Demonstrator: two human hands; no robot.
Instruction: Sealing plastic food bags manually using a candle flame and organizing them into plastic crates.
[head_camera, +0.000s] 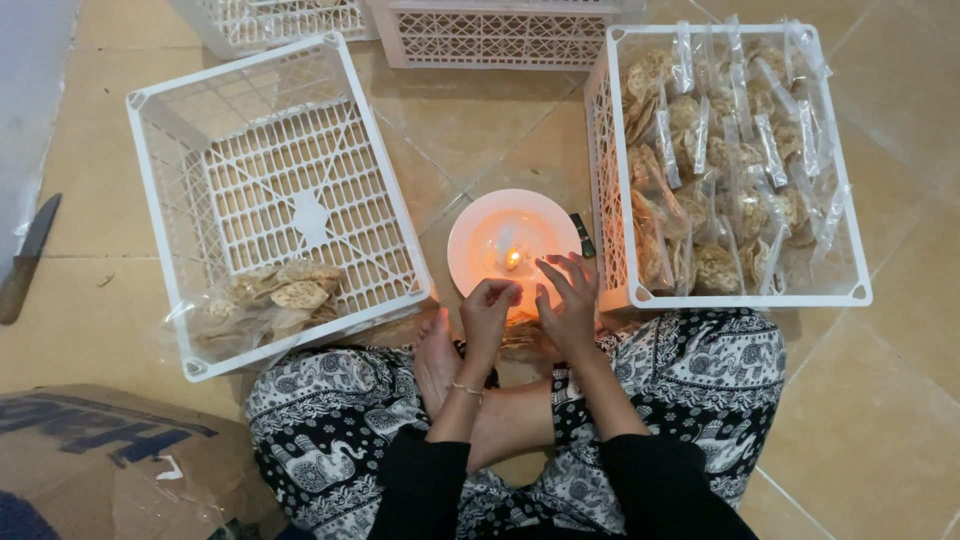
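The left hand (487, 310) and right hand (570, 300) meet just above the near rim of a white plate (470, 250), fingers pinched narrow on the top of a small clear bag (520, 335) of crackers that hangs between them over the lap; the bag itself is mostly hidden behind the hands, so how much of it each hand grips I cannot tell. The right hand's fingers fan out toward a small flame (512, 260) that burns on the plate, very close to the fingertips. A thin bracelet (466, 390) circles the left wrist. The person sits cross-legged on the tiled floor (880, 400) in patterned black-and-white trousers (320, 420), with a bare foot (437, 360) tucked just below the left hand. A small dark object (584, 235), too small to identify, lies between the plate and the right crate. That right crate (740, 298), white plastic, stands just beside the plate and is filled with upright bags of round crackers (720, 160). The left crate (160, 190), also white, sits tilted to the other side of the plate and holds only a few cracker bags (270, 300) at its near edge. More crates (500, 35) stand at the far side. A knife (28, 255) lies on the floor at far left, and a cardboard box (90, 460) lies at lower left.
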